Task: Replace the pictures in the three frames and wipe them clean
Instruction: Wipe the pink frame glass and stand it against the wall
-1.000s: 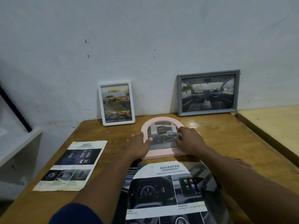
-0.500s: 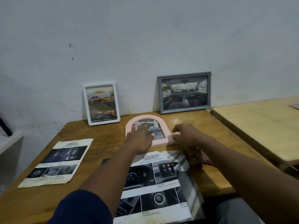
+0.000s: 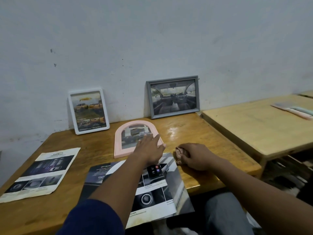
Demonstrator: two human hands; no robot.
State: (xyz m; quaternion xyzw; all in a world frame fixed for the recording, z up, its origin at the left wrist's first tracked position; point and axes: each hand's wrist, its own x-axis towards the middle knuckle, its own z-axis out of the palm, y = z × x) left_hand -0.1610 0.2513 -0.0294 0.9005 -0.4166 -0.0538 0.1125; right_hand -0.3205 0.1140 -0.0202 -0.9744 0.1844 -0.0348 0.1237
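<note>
Pink arched frame (image 3: 117, 145) laid flat on the glossy wooden table (image 3: 194, 131), one hand spread over it and the other closed on a cloth.

The frame's smooth, matte rim is rounded at the top and square at the base, and its lower right corner is hidden by the left hand (image 3: 149, 148), held palm down with straight, spread fingers that grasp nothing; whether it presses cannot be told. Just right of the frame, the right hand (image 3: 194, 156) is clenched around a crumpled brownish cloth (image 3: 179, 152), of which only a wad is seen. Against the rough wall are leaned a white frame (image 3: 89, 111) with rounded corners and a grey frame (image 3: 173, 96) – their pictures blurred. A creased safety sheet (image 3: 40, 173) and an open brochure (image 3: 152, 192) are spread nearer, the brochure partly covered by the left forearm.
</note>
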